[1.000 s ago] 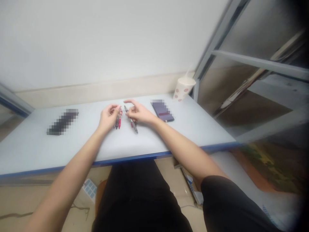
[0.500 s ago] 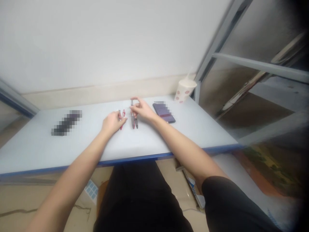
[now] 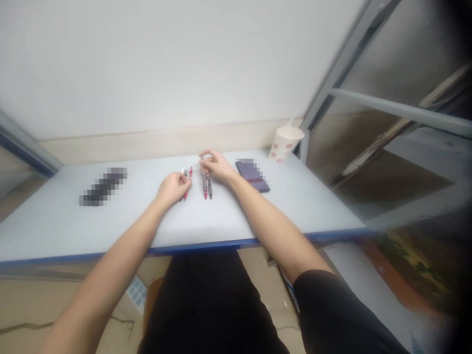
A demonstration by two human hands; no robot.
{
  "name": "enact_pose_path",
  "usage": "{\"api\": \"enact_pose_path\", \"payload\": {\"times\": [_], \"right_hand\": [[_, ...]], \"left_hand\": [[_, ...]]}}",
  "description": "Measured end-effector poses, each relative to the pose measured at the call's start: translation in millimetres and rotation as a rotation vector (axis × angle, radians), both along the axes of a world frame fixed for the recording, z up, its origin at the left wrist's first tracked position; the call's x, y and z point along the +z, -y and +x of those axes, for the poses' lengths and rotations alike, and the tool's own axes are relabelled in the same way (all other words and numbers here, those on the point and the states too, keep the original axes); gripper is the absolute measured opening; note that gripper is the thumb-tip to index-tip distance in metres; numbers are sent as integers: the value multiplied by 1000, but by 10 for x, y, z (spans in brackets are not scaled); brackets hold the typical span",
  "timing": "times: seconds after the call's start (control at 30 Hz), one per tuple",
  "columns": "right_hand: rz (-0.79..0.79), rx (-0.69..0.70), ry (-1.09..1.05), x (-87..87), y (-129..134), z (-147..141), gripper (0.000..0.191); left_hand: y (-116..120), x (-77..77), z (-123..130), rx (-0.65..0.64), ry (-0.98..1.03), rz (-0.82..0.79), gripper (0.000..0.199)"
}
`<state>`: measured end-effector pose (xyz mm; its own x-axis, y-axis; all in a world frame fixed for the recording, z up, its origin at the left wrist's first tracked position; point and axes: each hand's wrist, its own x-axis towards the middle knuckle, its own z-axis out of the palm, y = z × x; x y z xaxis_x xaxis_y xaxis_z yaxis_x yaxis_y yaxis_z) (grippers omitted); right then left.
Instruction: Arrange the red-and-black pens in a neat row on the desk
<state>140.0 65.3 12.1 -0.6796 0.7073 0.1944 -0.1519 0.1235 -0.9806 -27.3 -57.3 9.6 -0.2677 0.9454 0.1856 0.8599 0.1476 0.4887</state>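
Red and dark pens are bunched mid-table, split between two hands. Left hand [image 3: 173,188] has its fingertips closed on a red pen [image 3: 191,171], with at least one darker pen [image 3: 186,173] right beside it, both partly hidden. Right hand [image 3: 217,166] has bent fingers at the far ends of a grey pen [image 3: 205,184] with a red near end and a slim dark pen [image 3: 210,189]; can't tell if it's really gripping them. Those two lie nearly side by side, pointing at the near edge. White tabletop [image 3: 129,221] stretches from the pens to its blue near edge, and more runs left to a blurred-out black thing [image 3: 101,189]. Right side's tighter: phone [image 3: 250,172] near the wrist, paper cup [image 3: 285,145] at the far right corner.
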Motion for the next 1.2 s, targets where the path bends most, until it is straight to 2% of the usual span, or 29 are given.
{"api": "enact_pose_path", "payload": {"times": [0.1,0.23,0.47,0.63,0.77,0.97,1.07,1.2], "right_hand": [[-23,-32,-3,-30,-9,6,34],[-9,-64,-13,-53,-8,3,22],[26,-91,-19,-47,-12,20,23],[29,-104,-35,-47,38,2,36],[59,-80,1,-55,72,-7,25],[86,-92,35,-42,87,-17,19],[84,-96,34,-39,91,-25,24],[104,-89,41,-40,101,-37,26]], "left_hand": [[12,-2,-6,-8,61,27,20],[24,-11,-11,-12,96,66,25],[10,-27,-30,-39,120,82,26],[14,-17,-31,-36,159,97,26],[7,-29,-44,-54,200,176,25],[-4,-13,-45,-45,444,233,25],[-11,14,-49,-36,603,227,25],[-16,48,-52,-112,807,208,22]]}}
